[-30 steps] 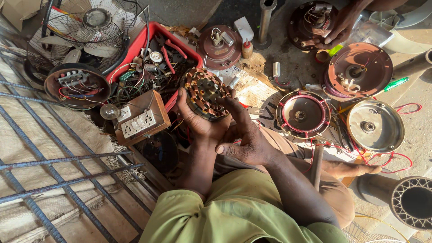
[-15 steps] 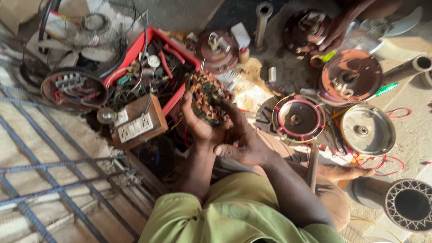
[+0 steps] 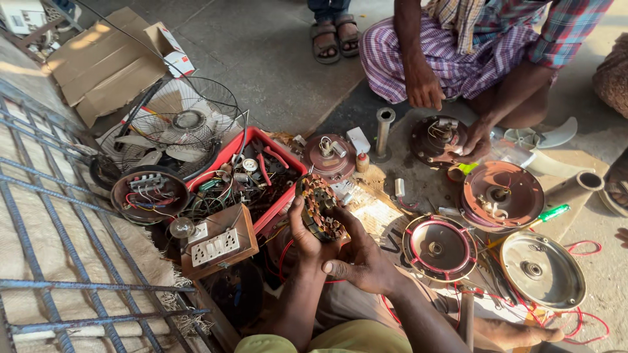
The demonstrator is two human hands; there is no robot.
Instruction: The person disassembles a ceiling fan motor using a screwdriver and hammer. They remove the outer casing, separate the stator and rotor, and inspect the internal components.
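Note:
My left hand (image 3: pixel 307 238) grips a round fan motor stator (image 3: pixel 318 206) with copper windings, held tilted up in front of me. My right hand (image 3: pixel 361 258) rests against its lower right side, thumb pointing left under the stator. Both hands sit just right of a red plastic crate (image 3: pixel 285 161) full of wires and small parts. A wooden switch board (image 3: pixel 216 246) with white switches and a bulb lies left of my left wrist.
Opposite me a seated person touches a brown motor housing (image 3: pixel 439 139). Fan covers lie at right: a brown one (image 3: pixel 502 195), a red-rimmed one (image 3: pixel 439 247), a silver one (image 3: pixel 542 269). A caged table fan (image 3: pixel 185 123), cardboard (image 3: pixel 104 65), a metal grille (image 3: pixel 59 216) stand left.
The view has tilted up, bringing the seated person and a standing person's feet into sight. My hands keep holding the stator in much the same pose.

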